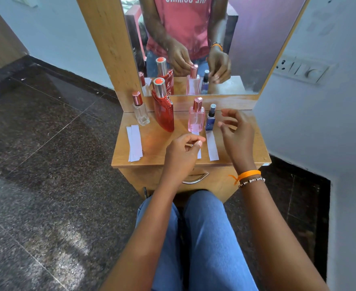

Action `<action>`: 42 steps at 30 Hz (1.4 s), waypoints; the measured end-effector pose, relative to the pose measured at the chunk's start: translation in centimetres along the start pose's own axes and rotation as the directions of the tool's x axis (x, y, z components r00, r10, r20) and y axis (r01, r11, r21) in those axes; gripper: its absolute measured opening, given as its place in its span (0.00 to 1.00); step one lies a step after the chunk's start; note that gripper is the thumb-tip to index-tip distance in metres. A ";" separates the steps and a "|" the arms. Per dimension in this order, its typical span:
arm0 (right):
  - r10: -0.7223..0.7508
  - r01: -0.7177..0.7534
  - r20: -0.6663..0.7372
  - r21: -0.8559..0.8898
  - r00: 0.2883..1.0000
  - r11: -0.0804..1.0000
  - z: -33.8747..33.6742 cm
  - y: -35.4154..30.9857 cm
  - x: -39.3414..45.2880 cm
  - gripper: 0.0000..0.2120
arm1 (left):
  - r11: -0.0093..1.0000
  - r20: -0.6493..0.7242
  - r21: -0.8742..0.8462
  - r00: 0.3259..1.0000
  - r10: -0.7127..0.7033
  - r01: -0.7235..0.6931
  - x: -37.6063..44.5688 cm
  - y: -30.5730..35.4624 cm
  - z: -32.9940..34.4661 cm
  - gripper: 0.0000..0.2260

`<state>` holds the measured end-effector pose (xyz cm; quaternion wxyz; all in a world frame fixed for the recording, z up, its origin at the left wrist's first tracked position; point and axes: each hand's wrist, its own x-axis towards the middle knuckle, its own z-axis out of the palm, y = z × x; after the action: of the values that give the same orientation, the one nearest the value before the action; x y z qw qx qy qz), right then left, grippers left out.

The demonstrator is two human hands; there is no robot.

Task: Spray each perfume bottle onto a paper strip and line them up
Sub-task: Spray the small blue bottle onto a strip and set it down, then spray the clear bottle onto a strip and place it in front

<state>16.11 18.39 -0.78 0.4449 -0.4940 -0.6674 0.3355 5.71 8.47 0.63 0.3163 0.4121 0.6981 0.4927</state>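
Small wooden dresser top (pixel 158 141) bearing four upright perfume bottles (pixel 196 117) along the back and white paper strips (pixel 134 143) flat in front.

The left hand (pixel 183 152) covers most of the paper strip (pixel 199 153) just before the pink bottle (pixel 196 117) (only its ends show); lettering on the red bottle (pixel 164 111) beside it is unreadable
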 end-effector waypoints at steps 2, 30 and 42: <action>0.009 -0.008 -0.031 0.038 0.999 0.999 0.1 -0.5 -1.2 0.08 | 1.000 -0.011 0.019 1.000 0.023 -0.023 -0.3 0.0 -0.5 0.08; 0.177 -0.179 0.365 -0.028 0.914 0.983 14.9 -6.8 -5.1 0.08 | 0.906 -0.279 0.411 0.960 0.022 0.099 0.0 -6.6 -10.4 0.15; 0.260 -0.245 0.317 -0.085 0.912 0.966 15.3 -7.1 -4.2 0.04 | 0.892 -0.267 0.443 0.963 0.030 0.095 -0.2 -6.6 -10.5 0.17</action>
<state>-0.08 12.20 -1.40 0.2707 -0.5235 -0.6694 0.4524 -4.84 2.69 -2.30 0.1232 0.3923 0.8362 0.3628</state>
